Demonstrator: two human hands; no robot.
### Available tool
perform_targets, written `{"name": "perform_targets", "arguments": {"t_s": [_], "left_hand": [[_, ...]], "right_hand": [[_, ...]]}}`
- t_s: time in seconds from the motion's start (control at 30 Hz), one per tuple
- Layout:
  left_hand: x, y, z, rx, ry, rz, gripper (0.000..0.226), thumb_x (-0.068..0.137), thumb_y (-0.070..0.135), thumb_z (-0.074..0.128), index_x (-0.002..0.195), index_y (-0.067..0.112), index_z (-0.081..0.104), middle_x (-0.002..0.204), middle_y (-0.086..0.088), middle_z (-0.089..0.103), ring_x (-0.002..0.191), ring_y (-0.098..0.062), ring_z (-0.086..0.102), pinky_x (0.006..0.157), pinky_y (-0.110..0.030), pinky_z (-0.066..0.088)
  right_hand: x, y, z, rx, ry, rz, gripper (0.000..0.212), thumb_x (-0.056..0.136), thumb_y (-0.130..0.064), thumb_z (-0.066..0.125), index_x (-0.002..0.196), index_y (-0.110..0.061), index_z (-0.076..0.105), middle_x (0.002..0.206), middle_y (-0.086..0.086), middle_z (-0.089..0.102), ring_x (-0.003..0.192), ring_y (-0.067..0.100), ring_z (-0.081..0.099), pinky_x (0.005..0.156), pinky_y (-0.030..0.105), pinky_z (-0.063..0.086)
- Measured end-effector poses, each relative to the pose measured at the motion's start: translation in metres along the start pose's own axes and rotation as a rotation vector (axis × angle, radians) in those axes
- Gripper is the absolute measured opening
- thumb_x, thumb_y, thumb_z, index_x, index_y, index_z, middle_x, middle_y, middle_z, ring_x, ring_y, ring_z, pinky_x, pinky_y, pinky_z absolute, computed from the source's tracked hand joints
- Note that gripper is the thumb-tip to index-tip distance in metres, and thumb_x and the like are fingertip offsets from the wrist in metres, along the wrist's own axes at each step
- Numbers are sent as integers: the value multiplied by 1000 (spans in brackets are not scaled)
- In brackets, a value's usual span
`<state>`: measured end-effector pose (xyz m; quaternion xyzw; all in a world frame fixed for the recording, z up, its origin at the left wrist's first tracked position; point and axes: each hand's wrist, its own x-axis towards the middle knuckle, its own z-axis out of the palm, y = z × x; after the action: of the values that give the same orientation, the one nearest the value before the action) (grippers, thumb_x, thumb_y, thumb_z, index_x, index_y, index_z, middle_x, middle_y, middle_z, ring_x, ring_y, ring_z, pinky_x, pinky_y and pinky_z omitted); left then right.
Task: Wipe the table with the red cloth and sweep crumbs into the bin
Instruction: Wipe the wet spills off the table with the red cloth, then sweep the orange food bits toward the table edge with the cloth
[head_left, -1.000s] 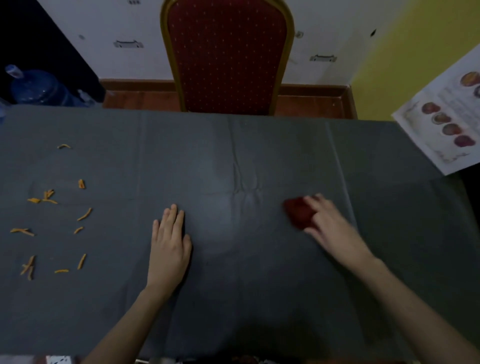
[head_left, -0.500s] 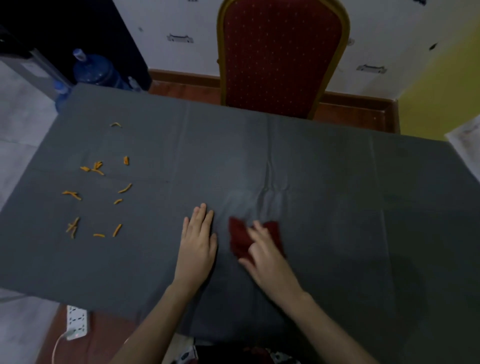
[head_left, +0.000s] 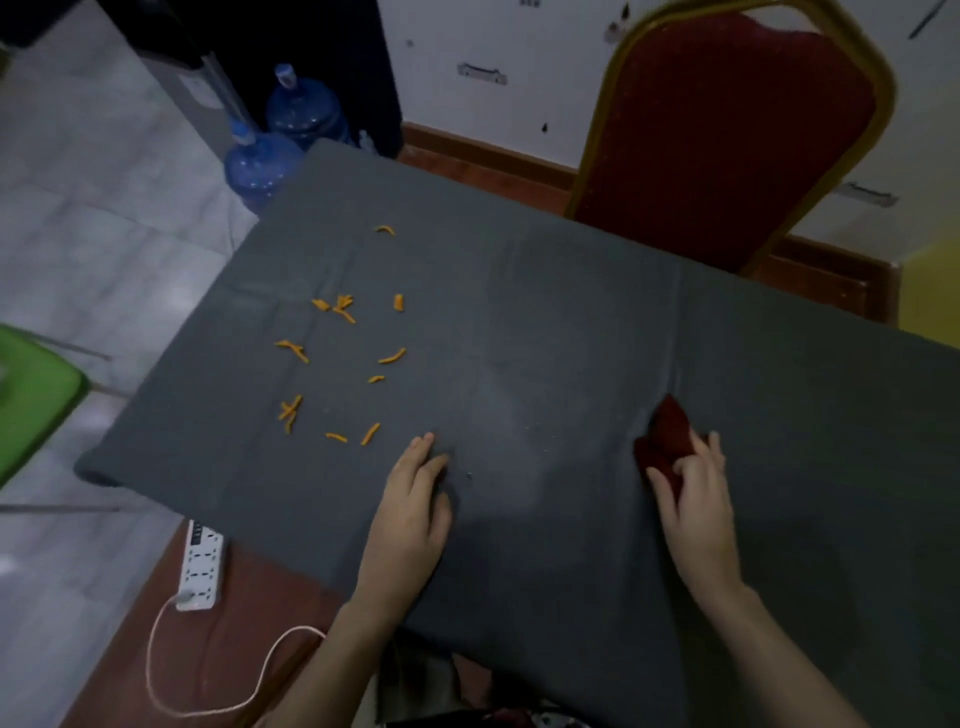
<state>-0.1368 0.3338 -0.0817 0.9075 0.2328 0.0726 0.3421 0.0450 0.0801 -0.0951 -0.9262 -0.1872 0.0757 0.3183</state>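
No writing can be read anywhere; the panel on the white power strip (head_left: 201, 566) is too blurred to make out. Two blue water jugs (head_left: 262, 161) stand on the floor past the table's far left corner; whether they hold water cannot be told. A green object (head_left: 31, 400) shows at the left edge, cut off by the frame; what it is cannot be told.

The table (head_left: 545, 322) is covered in grey fabric; orange crumbs (head_left: 343, 353) lie scattered on its left part, well apart from the cloth (head_left: 667, 439). The cloth is red and bunched, lying on the table right of centre under the right hand (head_left: 696, 509), whose fingers curl over its near edge and grip it. The left hand (head_left: 410, 514) lies flat on the table, palm down, fingers straight and together, holding nothing, its tips just short of the nearest crumbs. A red chair (head_left: 727, 135) with a gold frame stands behind the far edge; the strip's cord (head_left: 171, 675) loops over the brown floor below it.
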Motion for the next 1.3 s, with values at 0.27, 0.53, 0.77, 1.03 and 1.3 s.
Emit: {"name": "perform_targets", "arguments": {"t_s": [0.27,0.53,0.77,1.03,1.3], "left_hand": [[8,-104,-95,115,-27,135,28,87,11,45,108,3,62,131,-15,55,127,-24,46,112,-38,31],[52,-199,-166,253,49,64,31,89,16,43,110,0,61,131,-18,53,126,-32,46,114,-42,28],[78,-235,-178,381,-47,33,46,94,29,38,127,1,53,147,-16,41,138,-32,35,118,-43,17],[77,-239,-172,357,11,49,46,92,28,40,128,4,54,149,-11,40,142,-24,30,120,-40,15],[78,-241,-168,363,50,66,45,92,28,42,128,4,56,150,-9,40,142,-23,31,117,-44,22]], "right_hand": [[-32,-145,129,-33,-103,-259,27,95,-35,47,83,-10,46,147,15,40,144,30,22,113,50,26],[-5,-151,126,-392,-162,-333,27,88,-32,61,81,-7,56,139,20,49,132,36,43,111,50,29],[83,-147,104,-238,17,53,28,94,-23,54,106,2,51,143,21,43,140,34,28,111,49,32],[176,-198,162,-51,128,18,23,99,-27,46,100,-4,46,141,18,43,143,35,20,118,51,8],[279,-258,209,-37,141,48,28,98,-23,45,109,2,50,134,27,45,139,41,24,115,56,10]]}}
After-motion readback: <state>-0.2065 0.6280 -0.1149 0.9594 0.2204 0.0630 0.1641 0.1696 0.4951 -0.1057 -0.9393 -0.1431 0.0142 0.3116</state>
